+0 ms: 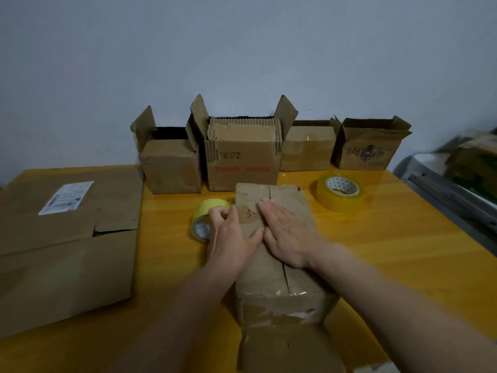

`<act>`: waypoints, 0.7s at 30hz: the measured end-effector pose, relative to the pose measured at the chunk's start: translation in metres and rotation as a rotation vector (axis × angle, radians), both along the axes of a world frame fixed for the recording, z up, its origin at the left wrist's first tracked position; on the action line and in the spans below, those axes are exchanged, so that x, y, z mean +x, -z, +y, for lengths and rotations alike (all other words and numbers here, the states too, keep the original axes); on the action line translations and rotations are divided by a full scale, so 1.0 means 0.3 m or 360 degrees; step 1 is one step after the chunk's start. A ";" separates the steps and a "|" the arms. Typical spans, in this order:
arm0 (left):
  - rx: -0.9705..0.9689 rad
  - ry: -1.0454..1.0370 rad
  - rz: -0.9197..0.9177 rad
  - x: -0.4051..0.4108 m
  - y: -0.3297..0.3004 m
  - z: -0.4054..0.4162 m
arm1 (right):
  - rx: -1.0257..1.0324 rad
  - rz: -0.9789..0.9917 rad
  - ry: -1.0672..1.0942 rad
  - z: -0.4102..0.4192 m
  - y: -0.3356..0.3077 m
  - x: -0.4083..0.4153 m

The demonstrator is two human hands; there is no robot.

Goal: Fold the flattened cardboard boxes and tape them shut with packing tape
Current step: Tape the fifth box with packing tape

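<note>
Cardboard box [279,238] under flat right hand [289,232]; left hand [228,235] pinches tape roll [208,219].

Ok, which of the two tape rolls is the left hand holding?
The smaller yellow-green roll left of the box, gripped by the left hand. The larger clear-yellow roll lies flat, untouched, at the right.

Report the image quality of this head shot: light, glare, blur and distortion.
Head view: dim, flat light with a bluish wall; soft glare on the glossy yellow table near the large tape roll; wide-angle bending stretches the forearms and the box under both hands; the right edge is smeared, so the clutter there is unreadable; box print at the back is too soft to read.
</note>
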State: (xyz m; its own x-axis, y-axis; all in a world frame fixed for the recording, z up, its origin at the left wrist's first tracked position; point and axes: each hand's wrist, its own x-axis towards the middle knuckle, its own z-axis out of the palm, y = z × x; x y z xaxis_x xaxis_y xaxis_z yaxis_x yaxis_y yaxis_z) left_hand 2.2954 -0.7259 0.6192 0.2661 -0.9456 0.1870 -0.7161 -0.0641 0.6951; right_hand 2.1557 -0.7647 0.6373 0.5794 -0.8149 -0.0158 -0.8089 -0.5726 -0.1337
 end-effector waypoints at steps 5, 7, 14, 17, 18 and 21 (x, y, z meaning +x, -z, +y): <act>-0.0079 0.0064 -0.0037 0.001 0.007 0.009 | -0.0052 0.0192 0.0088 -0.154 -0.011 0.036; -0.0049 0.0045 -0.0045 0.002 0.007 0.000 | -0.0053 0.0196 0.0097 -0.194 -0.015 0.056; 0.0053 -0.0012 -0.0017 0.005 0.004 -0.013 | -0.0214 0.0005 0.0103 -0.326 -0.030 0.102; 0.0078 -0.0039 0.0033 0.007 0.012 -0.019 | -0.0147 -0.0017 0.0109 -0.359 -0.026 0.124; 0.0083 -0.0045 0.0052 0.005 0.015 -0.021 | -0.0171 -0.0006 0.0120 -0.369 -0.023 0.133; 0.0089 -0.0052 0.0097 0.002 0.021 -0.017 | -0.0232 0.0080 0.0175 -0.393 -0.030 0.169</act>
